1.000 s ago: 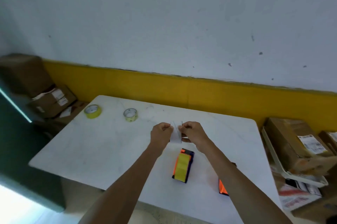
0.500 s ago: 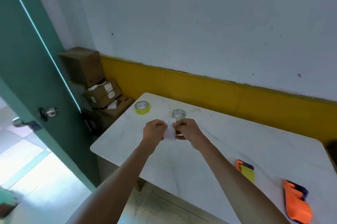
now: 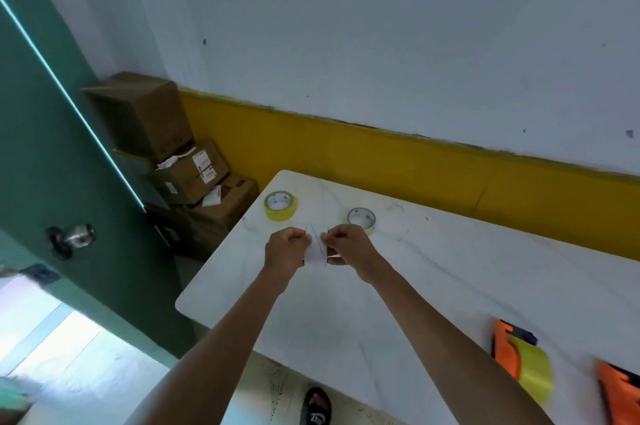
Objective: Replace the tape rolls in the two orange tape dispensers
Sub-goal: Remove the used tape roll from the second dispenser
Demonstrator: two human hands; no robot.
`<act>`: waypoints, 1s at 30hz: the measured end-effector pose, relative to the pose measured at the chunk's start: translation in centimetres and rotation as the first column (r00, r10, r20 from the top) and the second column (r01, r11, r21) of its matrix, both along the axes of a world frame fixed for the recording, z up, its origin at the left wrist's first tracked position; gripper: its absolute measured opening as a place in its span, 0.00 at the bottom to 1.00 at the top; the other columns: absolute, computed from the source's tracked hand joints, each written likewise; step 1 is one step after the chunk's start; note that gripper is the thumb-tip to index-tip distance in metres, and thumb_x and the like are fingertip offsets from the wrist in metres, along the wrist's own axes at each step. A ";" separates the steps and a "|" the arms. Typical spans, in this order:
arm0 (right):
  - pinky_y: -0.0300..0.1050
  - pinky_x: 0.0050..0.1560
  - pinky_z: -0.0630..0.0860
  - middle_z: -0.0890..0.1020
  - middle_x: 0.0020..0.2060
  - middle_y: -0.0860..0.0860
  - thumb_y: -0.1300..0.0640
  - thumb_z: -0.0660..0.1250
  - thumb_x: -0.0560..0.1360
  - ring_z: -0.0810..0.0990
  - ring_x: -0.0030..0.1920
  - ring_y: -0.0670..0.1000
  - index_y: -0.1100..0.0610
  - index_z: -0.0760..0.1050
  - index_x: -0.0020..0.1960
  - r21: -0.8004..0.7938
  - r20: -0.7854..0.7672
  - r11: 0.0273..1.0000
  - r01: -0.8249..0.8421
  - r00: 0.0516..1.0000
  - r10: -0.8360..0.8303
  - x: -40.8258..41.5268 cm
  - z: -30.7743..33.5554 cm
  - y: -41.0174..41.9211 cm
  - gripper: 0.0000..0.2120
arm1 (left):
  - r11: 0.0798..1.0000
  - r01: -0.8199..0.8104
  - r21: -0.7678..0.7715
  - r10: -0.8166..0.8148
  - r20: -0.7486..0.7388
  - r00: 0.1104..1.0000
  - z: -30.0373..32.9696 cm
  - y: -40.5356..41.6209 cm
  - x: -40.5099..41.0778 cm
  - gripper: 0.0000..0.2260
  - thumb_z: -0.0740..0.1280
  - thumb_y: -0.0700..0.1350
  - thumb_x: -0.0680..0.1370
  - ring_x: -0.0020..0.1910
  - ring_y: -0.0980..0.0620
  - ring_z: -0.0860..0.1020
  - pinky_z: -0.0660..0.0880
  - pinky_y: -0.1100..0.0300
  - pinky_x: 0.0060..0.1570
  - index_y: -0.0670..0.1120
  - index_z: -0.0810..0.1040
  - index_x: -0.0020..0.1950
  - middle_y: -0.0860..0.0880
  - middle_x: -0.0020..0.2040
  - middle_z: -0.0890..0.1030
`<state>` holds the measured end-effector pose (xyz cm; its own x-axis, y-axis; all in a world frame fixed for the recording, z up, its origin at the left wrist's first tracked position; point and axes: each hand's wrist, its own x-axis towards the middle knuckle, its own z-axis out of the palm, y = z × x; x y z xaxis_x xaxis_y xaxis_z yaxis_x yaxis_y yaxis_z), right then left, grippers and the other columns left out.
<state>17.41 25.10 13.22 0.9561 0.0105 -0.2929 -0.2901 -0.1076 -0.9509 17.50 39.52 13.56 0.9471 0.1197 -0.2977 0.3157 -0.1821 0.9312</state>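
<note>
Two hands, left hand (image 3: pixel 287 253) and right hand (image 3: pixel 346 244), pinching white strip (image 3: pixel 317 253) between them, tape rolls (image 3: pixel 280 206) just beyond, orange dispensers (image 3: pixel 505 352) well right, writing illegible.

- Yellow tape roll (image 3: pixel 281 205): lies flat on the white table (image 3: pixel 433 286), near the far left corner. Thick yellow winding around a white core; the open centre faces up.
- Second tape roll (image 3: pixel 361 218): lies flat, to the right of the first and apart from it. Thin pale yellow winding on a grey-white core. Its near edge is partly hidden.
- First orange tape dispenser (image 3: pixel 519 360): rests at the near right of the table. Orange body with a dark far end; a broad yellow roll is loaded in it.
- Second orange tape dispenser (image 3: pixel 620 393): just right of the first, cut off by the frame edge and blurred. Its loading state cannot be determined.
</note>
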 end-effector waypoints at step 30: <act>0.46 0.44 0.82 0.83 0.50 0.61 0.56 0.65 0.78 0.83 0.50 0.58 0.64 0.77 0.51 -0.126 -0.207 0.942 0.311 0.921 -0.331 20.5 -5.8 4.6 0.10 | 0.932 0.364 -0.001 -0.359 -0.167 0.918 -7.3 3.1 25.6 0.05 0.68 0.36 0.75 0.46 0.47 0.78 0.80 0.48 0.52 0.45 0.78 0.47 0.48 0.43 0.80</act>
